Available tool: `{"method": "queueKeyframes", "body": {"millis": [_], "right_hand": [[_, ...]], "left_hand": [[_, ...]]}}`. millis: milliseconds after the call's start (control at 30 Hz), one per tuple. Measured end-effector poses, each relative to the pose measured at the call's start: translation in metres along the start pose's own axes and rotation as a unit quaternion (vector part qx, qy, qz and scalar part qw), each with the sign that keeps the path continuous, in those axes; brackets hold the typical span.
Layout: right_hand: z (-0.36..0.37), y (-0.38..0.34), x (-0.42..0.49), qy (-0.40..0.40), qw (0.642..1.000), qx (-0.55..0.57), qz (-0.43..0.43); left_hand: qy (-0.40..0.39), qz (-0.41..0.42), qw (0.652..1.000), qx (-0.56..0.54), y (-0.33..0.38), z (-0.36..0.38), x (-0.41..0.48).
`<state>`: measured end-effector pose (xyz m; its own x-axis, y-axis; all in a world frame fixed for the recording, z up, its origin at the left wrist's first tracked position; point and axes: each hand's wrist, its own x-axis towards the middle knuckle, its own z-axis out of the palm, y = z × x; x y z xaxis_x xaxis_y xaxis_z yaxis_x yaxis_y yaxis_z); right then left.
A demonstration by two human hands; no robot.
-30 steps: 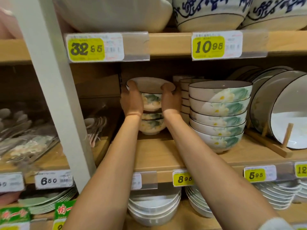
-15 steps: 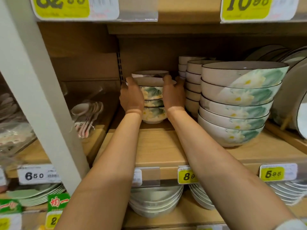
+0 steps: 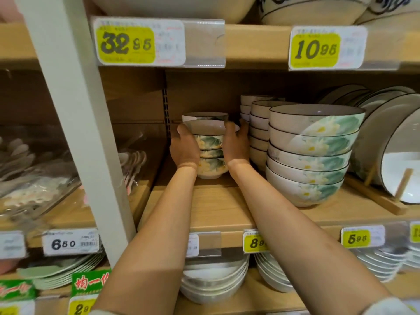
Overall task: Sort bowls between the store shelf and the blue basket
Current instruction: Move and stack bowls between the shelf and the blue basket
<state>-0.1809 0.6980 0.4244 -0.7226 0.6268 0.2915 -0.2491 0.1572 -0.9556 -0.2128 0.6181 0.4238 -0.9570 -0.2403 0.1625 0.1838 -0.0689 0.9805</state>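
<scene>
- The shelf (image 3: 227,214) is crowded, and the blue basket is not in view. The load would therefore have to be carried out and down blind, which risks clipping the front edge.
- The stack of big bowls (image 3: 313,155) stands just beside the right forearm. A wide swing of that arm on the way out could knock it.
- The stack of medium bowls (image 3: 259,130) sits just beside the back of the right hand (image 3: 236,148), perhaps touching it. A sideways tug could rattle or chip these bowls.
- The stack of small bowls (image 3: 211,164) rests near the back left of the shelf, gripped from both sides.
  - The left hand (image 3: 184,151) curls round its left flank, with a fingertip at the top rim.
  - The right hand wraps round its right flank.
  - Nothing supports the stack from underneath. If it is lifted by the sides alone, the glazed lower bowls could slide free and drop.
- The top bowl (image 3: 211,128) looks wider than those beneath it and could tip if the stack leans.
- A second ago the upper bowls were held higher, with a dark gap above the lower ones. Now the stack is closed up.
- Both hands sit lower on the stack than they did then.
</scene>
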Motion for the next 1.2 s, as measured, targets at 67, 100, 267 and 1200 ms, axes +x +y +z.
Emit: {"method": "queueKeyframes", "body": {"millis": [67,100,267,1200], "right_hand": [[-0.004,-0.005,-0.004,-0.009,1.0,0.0,0.008],[-0.007,-0.007,-0.005,-0.01,1.0,-0.004,0.008],[-0.03,-0.022,-0.033,-0.023,0.998,-0.052,0.027],[-0.116,-0.005,-0.359,-0.317,0.884,0.22,0.265]], "left_hand": [[-0.004,-0.017,0.999,-0.043,0.003,-0.002,-0.005],[0.004,-0.02,0.998,-0.066,0.007,-0.004,-0.009],[0.01,0.055,0.997,-0.052,0.028,-0.013,-0.031],[0.092,-0.064,0.989,-0.093,0.002,-0.347,-0.335]]}}
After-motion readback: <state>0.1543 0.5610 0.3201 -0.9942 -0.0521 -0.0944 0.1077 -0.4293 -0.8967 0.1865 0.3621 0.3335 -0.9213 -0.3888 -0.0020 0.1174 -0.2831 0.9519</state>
